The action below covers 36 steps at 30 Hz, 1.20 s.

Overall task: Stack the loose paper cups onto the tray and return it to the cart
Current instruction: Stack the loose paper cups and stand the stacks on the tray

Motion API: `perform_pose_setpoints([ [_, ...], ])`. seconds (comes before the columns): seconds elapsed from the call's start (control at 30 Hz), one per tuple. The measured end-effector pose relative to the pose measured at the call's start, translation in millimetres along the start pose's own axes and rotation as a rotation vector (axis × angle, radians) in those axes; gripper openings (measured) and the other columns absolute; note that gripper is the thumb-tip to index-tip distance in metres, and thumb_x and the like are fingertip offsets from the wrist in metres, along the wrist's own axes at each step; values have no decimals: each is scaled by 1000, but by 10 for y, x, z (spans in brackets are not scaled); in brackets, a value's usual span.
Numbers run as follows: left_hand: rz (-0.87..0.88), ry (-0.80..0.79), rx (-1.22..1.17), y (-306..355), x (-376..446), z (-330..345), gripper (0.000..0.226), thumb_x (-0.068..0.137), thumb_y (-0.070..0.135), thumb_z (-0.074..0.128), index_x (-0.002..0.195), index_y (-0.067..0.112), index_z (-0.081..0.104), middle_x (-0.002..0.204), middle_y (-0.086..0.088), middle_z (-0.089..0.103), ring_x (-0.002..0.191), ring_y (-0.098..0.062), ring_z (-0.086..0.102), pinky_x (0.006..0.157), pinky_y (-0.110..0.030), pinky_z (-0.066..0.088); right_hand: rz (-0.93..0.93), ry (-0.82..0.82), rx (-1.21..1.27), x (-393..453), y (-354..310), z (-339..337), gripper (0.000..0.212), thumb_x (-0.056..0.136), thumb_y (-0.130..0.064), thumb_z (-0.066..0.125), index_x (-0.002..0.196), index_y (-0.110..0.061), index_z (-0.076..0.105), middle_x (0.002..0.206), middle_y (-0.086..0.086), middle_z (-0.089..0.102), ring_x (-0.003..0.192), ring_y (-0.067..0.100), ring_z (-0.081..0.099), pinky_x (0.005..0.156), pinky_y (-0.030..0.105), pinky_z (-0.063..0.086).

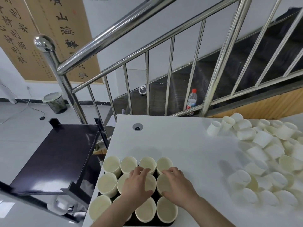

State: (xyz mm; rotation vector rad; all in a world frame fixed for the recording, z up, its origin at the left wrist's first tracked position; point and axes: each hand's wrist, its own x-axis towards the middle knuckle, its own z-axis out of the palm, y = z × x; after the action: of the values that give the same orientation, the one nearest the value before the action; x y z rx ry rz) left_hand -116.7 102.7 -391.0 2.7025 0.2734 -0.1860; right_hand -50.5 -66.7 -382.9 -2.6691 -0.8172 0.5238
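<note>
cups [148, 164]: matt paper, cream inside, white outside
loose cups [262, 154]: same matt white paper
tray [141, 222]: dark, smooth; material unclear
table [180, 138]: white, smooth, soft sheen
cart [54, 154]: dark, glossy top that mirrors the light
railing [147, 25]: polished metal, mirror-bright
bottle [191, 101]: clear plastic, red cap
bin [55, 102]: dark mesh with a thin pale plastic liner
scrolls [21, 38]: tan matt paper, black ink
floor [19, 128]: pale, glossy

White table [180, 141] carries a dark tray [154, 222] of upright paper cups [111, 164] at its near left edge. Loose cups [262, 154] lie heaped along the right side. Round grommet [137, 127] sits near the far edge.
</note>
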Motion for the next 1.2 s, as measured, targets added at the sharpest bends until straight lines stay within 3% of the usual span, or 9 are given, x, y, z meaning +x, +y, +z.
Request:
perform_pose_setpoints([
  [0.7,-30,-35,48,-13,48,108,63,79,39,62,136,33,37,134,8,36,126,-15,36,90,-27,44,13,-14,-54,64,26,64,58,84,-37,63,137,-24,41,135,-5,36,125,16,39,88,31,48],
  [0.9,-10,40,55,246,105,16,58,81,41,60,135,31,40,135,8,38,125,-16,38,93,-26,41,-32,58,-36,-9,156,-173,60,85,-42,63,138,-24,41,134,-5,37,124,14,39,89,29,48],
  [1.2,74,81,29,1178,175,168,60,87,44,56,140,31,34,139,8,35,128,-15,36,94,-28,42,-47,158,-28,-438,836,-601,59,90,-39,59,142,-25,37,138,-6,33,126,14,37,88,29,47],
])
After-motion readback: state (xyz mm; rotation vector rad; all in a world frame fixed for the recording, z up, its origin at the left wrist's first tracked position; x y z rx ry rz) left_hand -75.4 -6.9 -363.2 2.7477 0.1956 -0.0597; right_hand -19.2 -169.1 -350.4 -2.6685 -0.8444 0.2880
